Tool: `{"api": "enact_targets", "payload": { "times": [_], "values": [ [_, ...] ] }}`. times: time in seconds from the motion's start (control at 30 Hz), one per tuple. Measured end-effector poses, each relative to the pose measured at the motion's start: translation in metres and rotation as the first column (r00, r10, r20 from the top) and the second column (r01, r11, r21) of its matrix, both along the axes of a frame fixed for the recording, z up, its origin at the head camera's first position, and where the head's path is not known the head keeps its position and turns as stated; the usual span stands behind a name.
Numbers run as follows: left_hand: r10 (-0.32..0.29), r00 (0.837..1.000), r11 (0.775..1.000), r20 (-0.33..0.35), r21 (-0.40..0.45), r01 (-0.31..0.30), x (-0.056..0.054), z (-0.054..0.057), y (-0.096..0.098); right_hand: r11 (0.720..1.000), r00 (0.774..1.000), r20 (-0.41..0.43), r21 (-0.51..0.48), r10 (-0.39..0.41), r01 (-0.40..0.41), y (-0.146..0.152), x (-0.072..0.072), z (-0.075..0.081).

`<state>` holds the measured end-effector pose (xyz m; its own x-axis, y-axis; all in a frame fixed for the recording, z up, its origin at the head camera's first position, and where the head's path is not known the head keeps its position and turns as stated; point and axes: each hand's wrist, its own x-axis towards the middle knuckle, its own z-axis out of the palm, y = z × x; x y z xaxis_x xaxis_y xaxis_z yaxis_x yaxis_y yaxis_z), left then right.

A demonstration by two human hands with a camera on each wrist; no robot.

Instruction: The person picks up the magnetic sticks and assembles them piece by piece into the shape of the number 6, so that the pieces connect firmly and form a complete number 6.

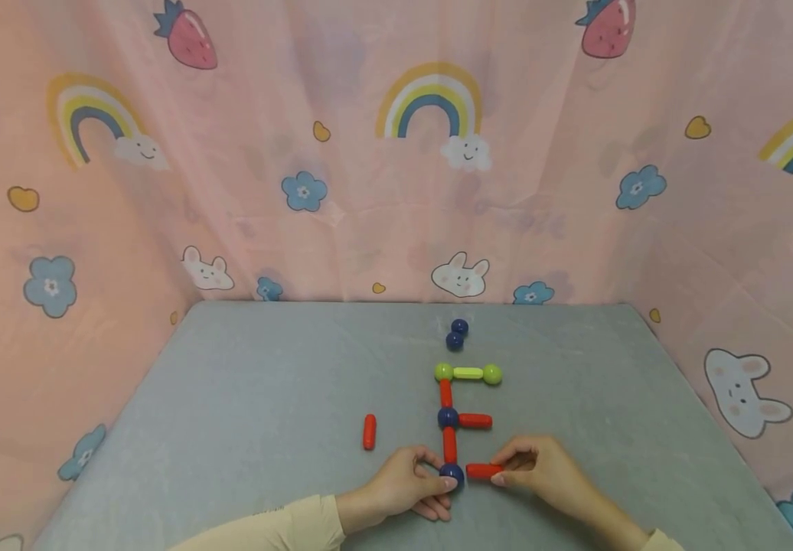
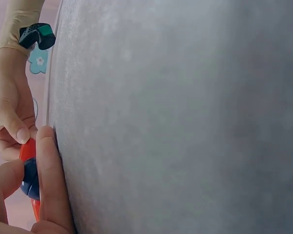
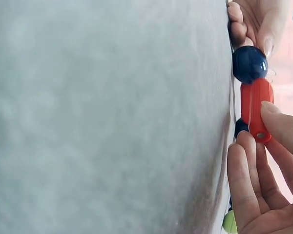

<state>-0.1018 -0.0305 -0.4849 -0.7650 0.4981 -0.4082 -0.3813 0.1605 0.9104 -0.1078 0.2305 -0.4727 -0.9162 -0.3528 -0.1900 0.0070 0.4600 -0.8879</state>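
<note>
My left hand (image 1: 405, 484) pinches a dark blue ball (image 1: 451, 477) at the near end of a flat build of magnetic balls and rods. Just right of that ball, my right hand (image 1: 549, 471) holds a red rod (image 1: 482, 471) between thumb and fingers, its tip pointing at the ball. In the right wrist view the rod (image 3: 256, 105) lines up end-on with the ball (image 3: 250, 64). From the held ball, a red rod (image 1: 449, 445) runs up to a middle blue ball (image 1: 448, 417), which has another red rod (image 1: 476, 421) on its right.
Above, a further red rod (image 1: 445, 393) leads to a green ball (image 1: 443, 373), a green rod (image 1: 468, 373) and a second green ball (image 1: 492, 374). Two loose blue balls (image 1: 455, 340) lie farther back. One red rod (image 1: 369, 432) lies left on the grey table (image 1: 245, 398).
</note>
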Motion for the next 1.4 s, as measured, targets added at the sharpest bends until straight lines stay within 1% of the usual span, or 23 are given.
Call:
{"api": "enact_targets", "payload": {
  "times": [0.2, 0.3, 0.47, 0.6, 0.87, 1.13, 1.3, 1.4],
  "values": [
    [0.006, 1.0, 1.0, -0.009, 0.007, -0.005, 0.0004, -0.0002, 0.0, 1.0, 1.0, 0.012, 0.003, -0.007, 0.007, -0.0017, 0.0034, -0.0019],
    [0.004, 1.0, 1.0, -0.013, 0.008, -0.004, 0.0007, 0.0007, 0.0001, 1.0, 1.0, 0.004, 0.002, -0.008, 0.008, -0.0029, 0.0053, -0.0035],
    [-0.005, 1.0, 1.0, -0.005, 0.01, 0.005, 0.0011, 0.0026, 0.0, 1.0, 1.0, 0.0, 0.001, -0.008, 0.008, -0.0041, 0.0067, -0.0052],
    [-0.005, 1.0, 1.0, 0.004, 0.013, 0.005, 0.0009, 0.003, 0.0001, 1.0, 1.0, 0.011, 0.02, -0.006, 0.006, -0.0045, 0.0067, -0.0061],
    [-0.003, 1.0, 1.0, 0.012, 0.015, 0.002, 0.0, 0.0009, 0.0003, 0.999, 1.0, 0.024, 0.048, 0.0, -0.001, -0.0064, 0.0069, -0.0037],
    [-0.015, 1.0, 1.0, 0.01, 0.023, 0.015, -0.0006, -0.0007, 0.0001, 0.999, 0.999, 0.04, 0.047, 0.014, -0.016, -0.0049, 0.006, -0.0018],
    [-0.016, 1.0, 1.0, 0.009, 0.003, 0.016, -0.0018, 0.0004, -0.0021, 0.999, 0.999, 0.048, 0.05, 0.004, -0.006, -0.0031, 0.006, -0.0005],
    [-0.006, 1.0, 1.0, -0.015, -0.014, 0.006, -0.0046, 0.0028, -0.0047, 0.998, 0.998, 0.055, 0.06, -0.004, 0.001, -0.0015, 0.0052, 0.0]
  ]
}}
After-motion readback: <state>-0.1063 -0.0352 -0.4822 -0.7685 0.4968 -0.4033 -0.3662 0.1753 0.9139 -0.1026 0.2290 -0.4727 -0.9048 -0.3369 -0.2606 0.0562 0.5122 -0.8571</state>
